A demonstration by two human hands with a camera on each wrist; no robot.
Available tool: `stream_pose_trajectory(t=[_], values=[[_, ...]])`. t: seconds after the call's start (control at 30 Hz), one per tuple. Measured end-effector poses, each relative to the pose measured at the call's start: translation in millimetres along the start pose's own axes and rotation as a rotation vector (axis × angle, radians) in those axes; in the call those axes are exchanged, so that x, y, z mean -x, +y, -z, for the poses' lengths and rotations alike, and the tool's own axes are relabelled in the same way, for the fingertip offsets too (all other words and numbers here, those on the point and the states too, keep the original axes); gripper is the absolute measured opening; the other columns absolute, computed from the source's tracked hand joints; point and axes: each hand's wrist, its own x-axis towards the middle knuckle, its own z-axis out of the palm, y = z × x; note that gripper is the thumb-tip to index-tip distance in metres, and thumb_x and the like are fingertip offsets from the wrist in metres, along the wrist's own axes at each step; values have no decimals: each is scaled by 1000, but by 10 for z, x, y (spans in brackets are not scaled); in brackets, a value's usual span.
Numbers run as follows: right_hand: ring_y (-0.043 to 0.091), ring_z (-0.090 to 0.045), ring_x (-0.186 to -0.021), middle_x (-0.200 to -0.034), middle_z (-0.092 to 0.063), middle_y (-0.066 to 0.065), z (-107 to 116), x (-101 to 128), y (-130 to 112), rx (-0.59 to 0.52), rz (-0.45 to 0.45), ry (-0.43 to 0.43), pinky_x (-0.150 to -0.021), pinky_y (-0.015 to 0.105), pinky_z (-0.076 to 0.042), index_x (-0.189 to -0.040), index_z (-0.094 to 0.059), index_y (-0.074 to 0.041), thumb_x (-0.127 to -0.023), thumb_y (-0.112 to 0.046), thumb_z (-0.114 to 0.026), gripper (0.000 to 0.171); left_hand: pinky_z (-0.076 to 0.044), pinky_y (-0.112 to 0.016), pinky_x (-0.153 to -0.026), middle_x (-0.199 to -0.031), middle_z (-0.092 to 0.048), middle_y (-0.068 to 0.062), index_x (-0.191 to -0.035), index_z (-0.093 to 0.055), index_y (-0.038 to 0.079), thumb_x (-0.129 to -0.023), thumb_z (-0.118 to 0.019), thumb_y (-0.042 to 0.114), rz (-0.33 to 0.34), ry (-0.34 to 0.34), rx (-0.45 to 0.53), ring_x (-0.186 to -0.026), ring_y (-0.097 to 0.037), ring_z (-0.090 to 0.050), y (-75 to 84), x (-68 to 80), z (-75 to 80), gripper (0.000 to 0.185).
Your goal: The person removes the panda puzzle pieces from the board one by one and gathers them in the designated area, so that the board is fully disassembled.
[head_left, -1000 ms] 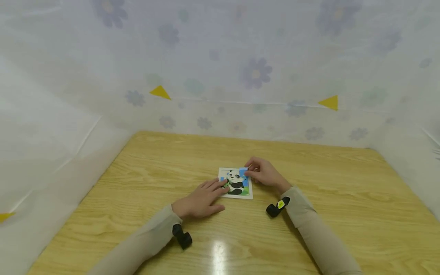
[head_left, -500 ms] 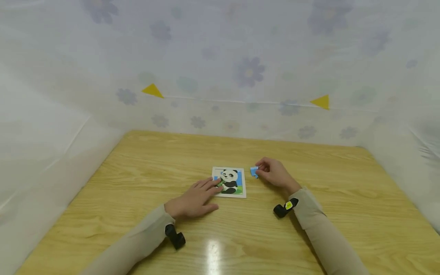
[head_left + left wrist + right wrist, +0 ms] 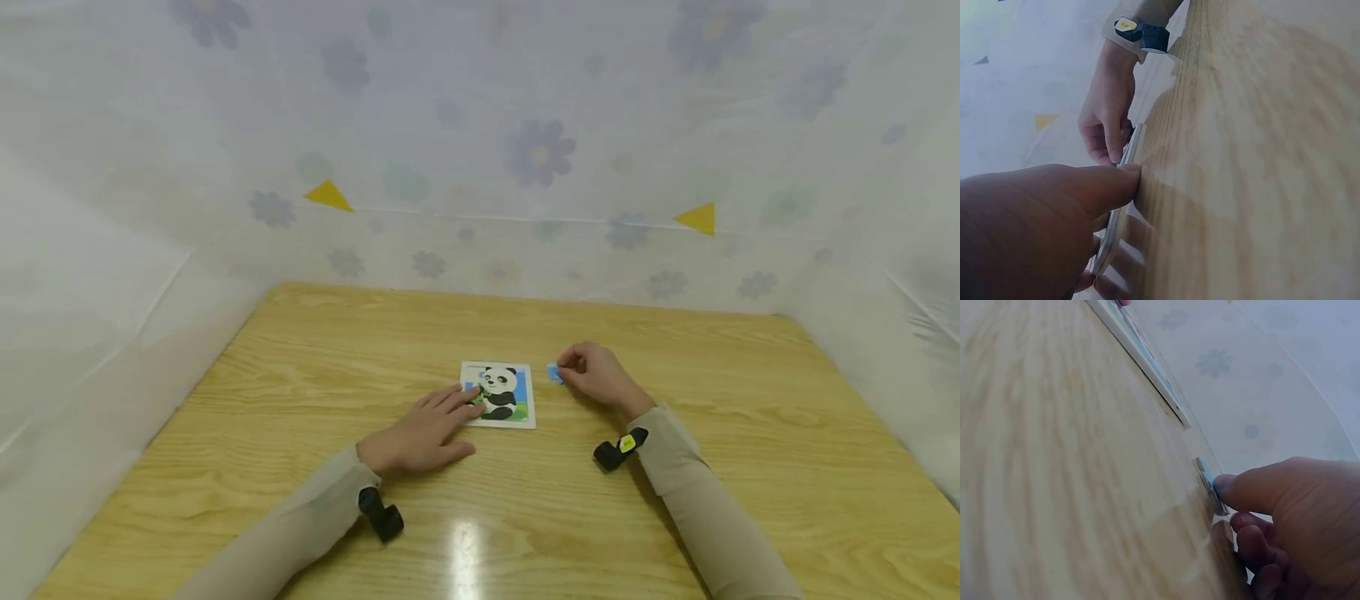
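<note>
A small panda puzzle board (image 3: 501,397) lies flat in the middle of the wooden table (image 3: 300,400). My left hand (image 3: 442,417) rests on its lower left part with straight fingers; the thumb (image 3: 1094,187) lies against the board's edge (image 3: 1124,187). Just right of the board, my right hand (image 3: 583,368) pinches a small blue puzzle piece (image 3: 554,372) down at the table surface. In the right wrist view the thumb (image 3: 1241,487) presses on that blue piece (image 3: 1209,485), with the other fingers curled under it. The board (image 3: 1147,365) lies a short way off from it.
White sheeting printed with flowers (image 3: 540,154) walls the table at the back and on both sides. Two yellow triangles (image 3: 327,196) mark the back sheet. Black wrist cameras (image 3: 619,449) sit on both beige sleeves.
My right hand has drawn the blue piece off the board's top right corner and moved it right, down to the table. The left hand has stayed on the board.
</note>
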Motion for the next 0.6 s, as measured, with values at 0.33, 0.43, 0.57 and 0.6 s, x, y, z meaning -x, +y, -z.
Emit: stream_pose_trajectory(t=[0.33,0.43,0.57,0.6], values=[[20,-55,-80,-92,-63,10,-23,-20,-19,32,42,12,-73,38,-46,-97,-66,-3,-89,-8,-66,9,-16,-55,-115,-159,-22,-11,-149,-36,11,-100,-49,37,3,2,2,-146,-36,-16,-8,-6,-8,58],[21,-54,-80,-94,-62,12,-35,-20,-35,49,64,30,-74,39,-46,-100,-65,-1,-89,-7,-64,12,-17,-55,-115,-159,-22,-11,-149,-36,10,-100,-49,37,1,0,-3,-146,-36,-16,-9,-10,-15,58],[18,-50,-73,-94,-60,13,-56,-36,-81,39,86,52,-70,37,-44,-102,-65,0,-91,-7,-61,14,-17,-55,-115,-159,-22,-11,-149,-36,10,-100,-49,37,1,0,-2,-146,-36,-16,-8,-16,-16,58],[17,-49,-71,-94,-60,13,-66,-45,-96,33,90,55,-69,35,-44,-102,-65,-1,-91,-8,-61,13,-17,-55,-115,-159,-22,-11,-149,-36,10,-100,-49,37,0,1,-3,-146,-36,-16,-8,-17,-15,58]])
